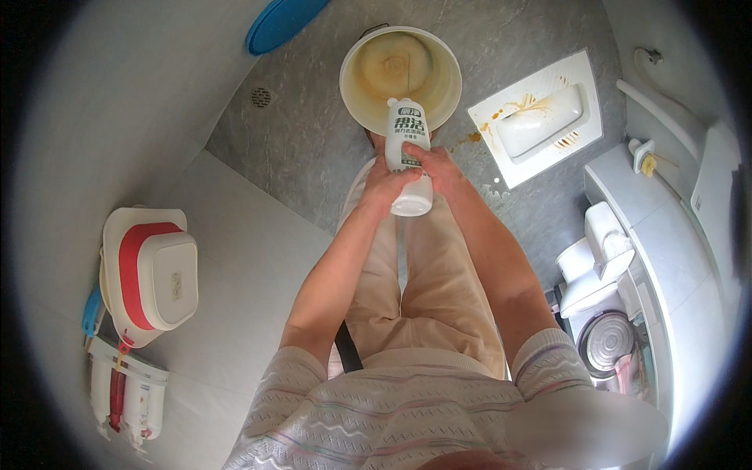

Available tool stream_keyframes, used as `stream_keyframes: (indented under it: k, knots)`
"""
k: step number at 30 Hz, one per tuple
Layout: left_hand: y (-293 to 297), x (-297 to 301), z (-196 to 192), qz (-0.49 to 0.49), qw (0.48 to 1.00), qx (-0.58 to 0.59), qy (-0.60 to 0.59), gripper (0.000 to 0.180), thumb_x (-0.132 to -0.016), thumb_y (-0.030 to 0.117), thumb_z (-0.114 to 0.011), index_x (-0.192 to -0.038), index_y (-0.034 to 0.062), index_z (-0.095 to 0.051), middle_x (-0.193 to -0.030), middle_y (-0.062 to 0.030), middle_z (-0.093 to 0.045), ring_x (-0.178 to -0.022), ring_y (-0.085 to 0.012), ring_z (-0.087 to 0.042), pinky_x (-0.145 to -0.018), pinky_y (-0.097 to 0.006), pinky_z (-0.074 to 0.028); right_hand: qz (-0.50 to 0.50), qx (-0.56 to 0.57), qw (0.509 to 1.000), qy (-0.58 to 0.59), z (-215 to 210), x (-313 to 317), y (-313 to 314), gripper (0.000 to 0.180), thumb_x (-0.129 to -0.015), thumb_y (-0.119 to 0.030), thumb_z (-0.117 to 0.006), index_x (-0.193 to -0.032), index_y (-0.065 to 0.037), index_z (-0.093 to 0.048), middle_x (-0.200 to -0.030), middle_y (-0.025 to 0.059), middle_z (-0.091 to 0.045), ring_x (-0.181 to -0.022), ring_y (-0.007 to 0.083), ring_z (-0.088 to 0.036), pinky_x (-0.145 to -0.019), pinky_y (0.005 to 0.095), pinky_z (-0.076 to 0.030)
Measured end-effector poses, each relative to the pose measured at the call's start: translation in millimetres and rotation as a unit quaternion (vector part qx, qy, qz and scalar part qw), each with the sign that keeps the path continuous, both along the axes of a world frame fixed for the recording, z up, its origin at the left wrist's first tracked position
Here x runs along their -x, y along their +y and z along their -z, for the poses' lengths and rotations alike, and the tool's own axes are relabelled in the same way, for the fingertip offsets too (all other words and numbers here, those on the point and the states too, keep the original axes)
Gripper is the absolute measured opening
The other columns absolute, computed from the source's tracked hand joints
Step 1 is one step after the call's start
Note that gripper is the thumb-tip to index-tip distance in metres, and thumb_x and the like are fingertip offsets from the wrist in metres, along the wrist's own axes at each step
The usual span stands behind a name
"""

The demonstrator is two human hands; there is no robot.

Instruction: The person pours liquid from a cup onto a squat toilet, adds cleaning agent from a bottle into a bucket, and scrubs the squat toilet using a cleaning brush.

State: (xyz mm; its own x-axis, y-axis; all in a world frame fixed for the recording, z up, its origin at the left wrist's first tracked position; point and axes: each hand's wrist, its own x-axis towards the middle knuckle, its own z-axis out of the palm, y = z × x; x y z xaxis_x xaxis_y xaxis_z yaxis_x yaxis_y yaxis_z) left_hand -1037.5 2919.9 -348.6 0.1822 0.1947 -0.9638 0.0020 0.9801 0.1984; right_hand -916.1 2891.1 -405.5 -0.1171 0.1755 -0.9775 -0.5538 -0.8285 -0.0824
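Observation:
Between my two hands is a white plastic cleaner bottle with dark green print, its small spout pointing away from me. My left hand wraps the bottle's lower left side. From the right, my right hand grips it a little higher, thumb across the front. Just beyond the bottle's top stands a round cream bucket, yellow-brown inside; the bottle overlaps its near rim. To the right, a white squat toilet is set in the floor, with yellow-brown liquid streaked over its ridged footrests and basin edge.
A brown splash marks the grey floor beside the toilet. A floor drain lies left of the bucket, and a blue basin sits beyond it. A white-and-red basin hangs on the left wall. At right runs a ledge.

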Motion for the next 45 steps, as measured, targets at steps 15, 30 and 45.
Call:
stream_keyframes:
  k: [15,30,45]
  knots:
    - [-2.8,4.4,-4.5,0.004,1.0,0.003,0.024,0.05,-0.076,0.015,-0.061,-0.117,-0.0007,-0.038,-0.103,-0.014,-0.054,-0.091,-0.024,-0.056,-0.077,-0.034,-0.047,-0.09,-0.042,0.993,-0.065,-1.6,-4.9,-5.7,0.046,-0.073,-0.028,-0.067,-0.101,0.006,-0.053,-0.09,0.0124,-0.059,-0.073,0.0184,-0.059,-0.061,0.0294,-0.05]
    - [-0.8,-11.7,-27.2,-0.02,0.993,0.006,-0.113,0.05,-0.072,0.012,-0.063,-0.114,-0.0011,-0.041,-0.099,-0.0116,-0.055,-0.085,-0.0185,-0.056,-0.07,-0.031,-0.048,-0.031,-0.068,0.997,0.033,-38.6,-15.3,20.0,0.059,-0.075,-0.029,-0.064,-0.118,0.001,-0.037,-0.105,0.0128,-0.052,-0.093,0.0201,-0.053,-0.076,0.0313,-0.047]
    - [-22.7,2.8,10.9,-0.029,0.998,0.052,0.019,0.049,-0.059,0.004,-0.072,-0.102,-0.002,-0.05,-0.091,-0.0109,-0.06,-0.076,-0.0195,-0.06,-0.064,-0.03,-0.05,-0.083,-0.031,0.992,-0.086,4.4,2.8,-8.0,0.045,-0.069,-0.022,-0.072,-0.098,0.007,-0.054,-0.091,0.0128,-0.06,-0.078,0.0184,-0.059,-0.066,0.0307,-0.05]
